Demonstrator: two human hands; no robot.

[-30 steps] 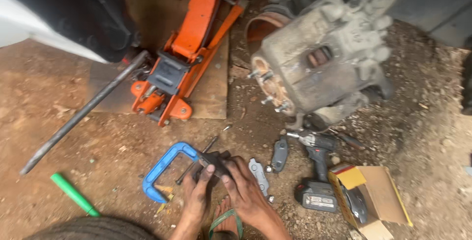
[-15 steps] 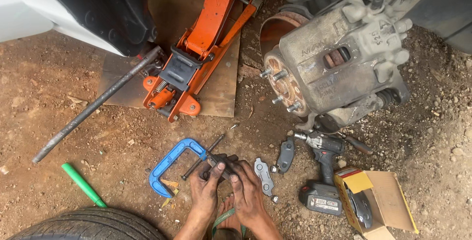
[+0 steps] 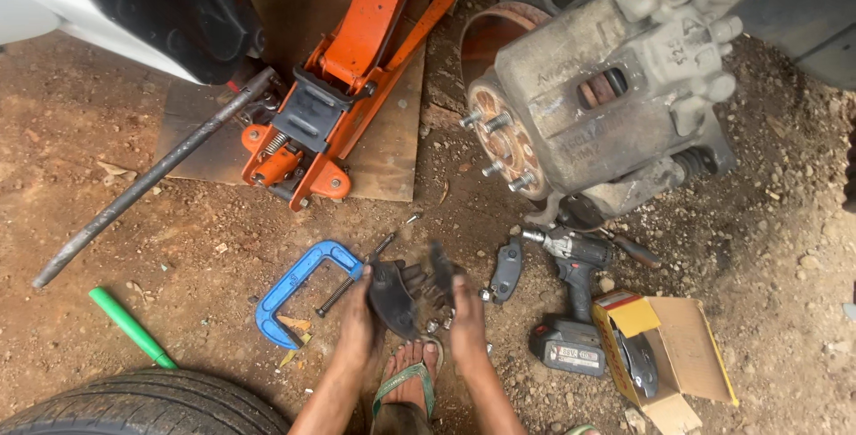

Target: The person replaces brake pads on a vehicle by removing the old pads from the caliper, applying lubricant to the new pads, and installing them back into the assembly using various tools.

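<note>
Low in the middle of the view, on bare brown dirt, two bare hands work over dark brake parts. The left hand (image 3: 358,328) has its fingers closed around a curved black brake pad (image 3: 392,297), holding it on edge just above the ground. The right hand (image 3: 466,319) has its grip clamped on a second, narrower dark brake pad (image 3: 440,264), which stands upright and looks slightly blurred. Between the two hands lies a small cluster of dark metal pieces, too jumbled to tell apart. Below them, between the forearms, a foot in a green sandal (image 3: 406,380) rests on the ground.

Just left of the left hand lies a blue C-clamp (image 3: 294,297), its screw pointing up and to the right. Just right of the right hand lies another grey brake pad (image 3: 506,268), and beside it a black cordless drill (image 3: 571,297). An open cardboard box (image 3: 687,355) sits further right.

Above these, a rusty wheel hub with a grey brake caliper (image 3: 606,105) fills the upper right. An orange floor jack (image 3: 343,96) stands on a wooden board at upper centre, its long dark handle (image 3: 152,194) stretching down to the left. A green-handled tool (image 3: 132,328) and a tyre (image 3: 143,408) lie at lower left.
</note>
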